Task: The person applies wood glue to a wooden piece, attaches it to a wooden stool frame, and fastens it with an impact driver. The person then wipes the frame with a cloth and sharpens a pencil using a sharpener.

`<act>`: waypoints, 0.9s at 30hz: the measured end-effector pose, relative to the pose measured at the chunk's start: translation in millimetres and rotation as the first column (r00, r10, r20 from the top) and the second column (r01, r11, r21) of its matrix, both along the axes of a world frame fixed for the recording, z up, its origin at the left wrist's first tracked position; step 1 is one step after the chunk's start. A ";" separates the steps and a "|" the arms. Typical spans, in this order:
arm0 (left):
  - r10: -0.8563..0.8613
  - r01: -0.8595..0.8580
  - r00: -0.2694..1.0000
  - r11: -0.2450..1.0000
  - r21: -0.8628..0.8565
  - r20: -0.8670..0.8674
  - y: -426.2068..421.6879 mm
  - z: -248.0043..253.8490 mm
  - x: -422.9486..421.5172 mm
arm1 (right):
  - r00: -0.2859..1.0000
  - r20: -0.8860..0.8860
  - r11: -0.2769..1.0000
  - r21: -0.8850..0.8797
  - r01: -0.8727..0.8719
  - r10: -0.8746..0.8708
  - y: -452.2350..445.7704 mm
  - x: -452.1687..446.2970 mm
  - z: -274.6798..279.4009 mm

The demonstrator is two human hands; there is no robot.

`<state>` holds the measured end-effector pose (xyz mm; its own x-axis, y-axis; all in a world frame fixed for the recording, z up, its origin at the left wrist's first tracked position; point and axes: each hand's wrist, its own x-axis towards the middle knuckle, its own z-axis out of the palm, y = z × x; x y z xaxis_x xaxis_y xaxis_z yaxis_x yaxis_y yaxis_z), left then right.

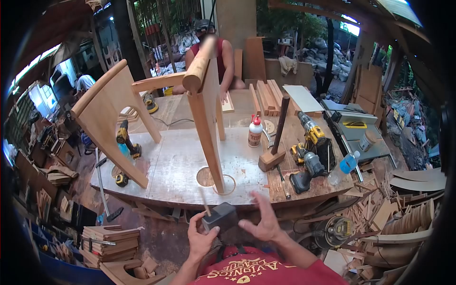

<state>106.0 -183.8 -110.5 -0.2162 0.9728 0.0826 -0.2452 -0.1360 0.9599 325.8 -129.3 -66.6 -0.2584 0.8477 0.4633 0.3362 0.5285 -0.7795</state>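
My left hand [201,240] grips a small black box-shaped object [221,216] in front of my chest, thumb on its near side. A thin pale stick [205,203], blurred, stands up at its left end; I cannot tell what it is. Just to the right, my right hand [262,222] is open with fingers spread, apparently holding nothing. Beyond my hands, a wooden frame with curved panels [107,107] and a rounded top rail [198,71] stands on the workbench [166,185]. One of its legs [209,147] comes down beside a round cut-out.
A wooden mallet [273,159], a glue bottle [255,132], and yellow-black power drills [312,130] lie on the right side. Another drill [127,140] stands at left. Across the bench sits a person [228,61]. Wood scraps [370,209] pile up at lower right.
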 end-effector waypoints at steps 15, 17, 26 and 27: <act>-0.244 0.182 0.752 0.970 -0.162 -0.612 -50.2 18.7 -4.1 | 0.841 -0.521 0.484 -0.778 -0.400 -0.143 4.9 -8.6 -138.1; 0.034 0.198 0.476 0.969 0.145 -0.879 -51.0 25.0 -6.3 | 0.721 -0.598 0.278 -0.802 -0.529 -0.351 -5.3 -9.8 -123.7; -0.262 0.460 -0.005 0.856 -0.235 -0.965 -15.7 17.5 15.8 | 0.856 -0.514 0.007 -0.858 -0.514 -0.050 -31.0 4.9 -139.8; -0.313 0.440 0.045 0.859 -0.262 -0.949 -17.0 23.4 11.6 | 0.878 -0.476 -0.011 -0.879 -0.476 0.060 -29.9 15.2 -136.9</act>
<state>117.7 -200.8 -87.0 0.4925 0.8696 -0.0356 0.7901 -0.4296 0.4373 341.0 -159.2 -203.5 -0.6570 0.4376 -0.6139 0.0885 -0.7639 -0.6393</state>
